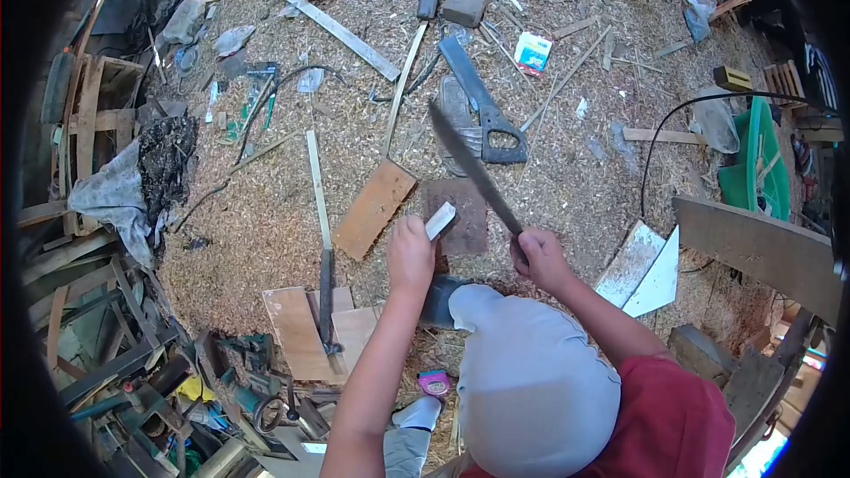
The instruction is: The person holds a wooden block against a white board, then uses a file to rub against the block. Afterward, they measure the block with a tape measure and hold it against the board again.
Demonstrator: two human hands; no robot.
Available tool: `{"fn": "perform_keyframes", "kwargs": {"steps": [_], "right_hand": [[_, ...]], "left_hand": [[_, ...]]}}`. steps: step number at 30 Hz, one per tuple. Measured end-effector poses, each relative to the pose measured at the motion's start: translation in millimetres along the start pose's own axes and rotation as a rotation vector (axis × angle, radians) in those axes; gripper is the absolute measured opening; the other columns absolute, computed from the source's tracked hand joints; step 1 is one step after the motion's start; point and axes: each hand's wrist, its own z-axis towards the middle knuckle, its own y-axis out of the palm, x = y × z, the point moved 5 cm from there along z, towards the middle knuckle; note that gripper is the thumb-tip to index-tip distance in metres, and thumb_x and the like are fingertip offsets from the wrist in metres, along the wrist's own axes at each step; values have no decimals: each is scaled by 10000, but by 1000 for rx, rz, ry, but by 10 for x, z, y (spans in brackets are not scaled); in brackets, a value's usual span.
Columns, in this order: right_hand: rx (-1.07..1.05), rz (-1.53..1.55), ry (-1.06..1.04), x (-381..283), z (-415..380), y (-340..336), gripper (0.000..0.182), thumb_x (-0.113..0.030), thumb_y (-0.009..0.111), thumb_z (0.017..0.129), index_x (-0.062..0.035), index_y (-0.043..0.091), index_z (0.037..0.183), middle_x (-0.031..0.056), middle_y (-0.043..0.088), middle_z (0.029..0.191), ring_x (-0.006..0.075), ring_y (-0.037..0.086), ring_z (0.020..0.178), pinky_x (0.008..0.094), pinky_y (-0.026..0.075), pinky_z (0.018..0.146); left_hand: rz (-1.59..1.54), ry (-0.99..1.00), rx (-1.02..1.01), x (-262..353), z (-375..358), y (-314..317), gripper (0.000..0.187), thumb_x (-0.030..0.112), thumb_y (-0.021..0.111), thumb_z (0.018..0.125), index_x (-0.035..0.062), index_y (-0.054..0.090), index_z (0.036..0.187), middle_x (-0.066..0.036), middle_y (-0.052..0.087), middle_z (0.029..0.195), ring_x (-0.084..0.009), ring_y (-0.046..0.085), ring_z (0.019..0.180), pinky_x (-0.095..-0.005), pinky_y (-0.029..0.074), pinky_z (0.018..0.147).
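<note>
My left hand is wrapped round a short pale piece of wood, whose upper end sticks out beyond the fingers. In my right hand is the handle of a long dark machete, its blade pointing up and to the left. The blade is raised to the right of the wood and does not touch it. A dark square block lies under the wood's end. Left of it is a brown wooden board, and beyond the blade lies a handsaw.
Wood shavings cover the ground. A hammer rests on thin boards at the lower left. A pink tape measure lies near my foot. White boards, a long plank and a green tub are at the right.
</note>
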Motion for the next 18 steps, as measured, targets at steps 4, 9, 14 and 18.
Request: {"fn": "perform_keyframes", "kwargs": {"steps": [4,9,14,18], "right_hand": [[63,-527,-64,263,108,-55,501,-468,530,1032,-5,681,917,152,651,733,307,613,650,432,489,667],[8,-553,255,471,175,-150,518,-494,516,1029,-24,683,893,149,648,710,298,608,650,434,486,663],[19,-74,0,-75,108,-44,523,-491,514,1033,-25,659,846,101,621,681,216,567,618,417,459,618],[-36,-618,139,438,211,-75,576,-546,507,1020,-14,675,875,136,641,700,284,581,602,440,473,634]], "left_hand": [[-9,-9,-13,-5,15,-17,379,166,802,815,-3,508,983,-219,584,952,-440,600,899,-528,491,771],[8,33,3,23,31,-59,377,178,796,824,-1,511,996,-211,583,948,-433,599,904,-519,493,784],[12,21,-27,34,17,-60,371,181,792,829,1,513,994,-202,584,945,-420,603,916,-512,498,796],[76,66,-11,-10,73,-5,361,178,791,829,1,518,986,-203,592,957,-416,610,915,-510,506,798]]}}
